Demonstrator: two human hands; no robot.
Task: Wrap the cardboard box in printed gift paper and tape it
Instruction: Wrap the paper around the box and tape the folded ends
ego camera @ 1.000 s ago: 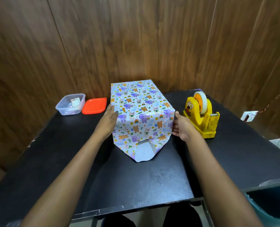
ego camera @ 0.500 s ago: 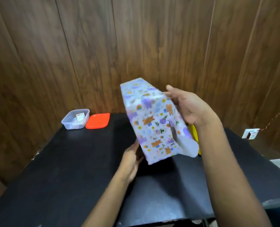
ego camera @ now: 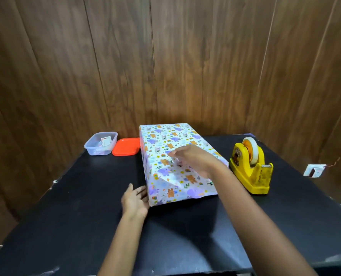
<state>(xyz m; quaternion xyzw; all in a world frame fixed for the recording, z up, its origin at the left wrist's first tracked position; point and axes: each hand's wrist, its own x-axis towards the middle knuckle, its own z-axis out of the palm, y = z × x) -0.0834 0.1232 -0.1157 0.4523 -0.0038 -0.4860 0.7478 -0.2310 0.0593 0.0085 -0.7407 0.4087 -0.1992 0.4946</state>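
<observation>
The box wrapped in printed gift paper (ego camera: 165,136) lies flat on the black table (ego camera: 76,216), long side running away from me. A triangular paper flap (ego camera: 172,179) is folded up onto its top face. My right hand (ego camera: 195,160) reaches over the top with fingers stretched out and rests on the flap's tip; the hand is blurred. My left hand (ego camera: 135,198) lies on the table with straight fingers touching the box's near left corner.
A yellow tape dispenser (ego camera: 249,168) with a roll stands right of the box. At the back left sit a clear plastic tub (ego camera: 101,145) and its orange lid (ego camera: 126,149). A wood-panel wall closes the far side.
The box was lifted and turned in the air between both hands, then laid back flat on the table. The end flap that hung toward me now lies on top under my right hand.
</observation>
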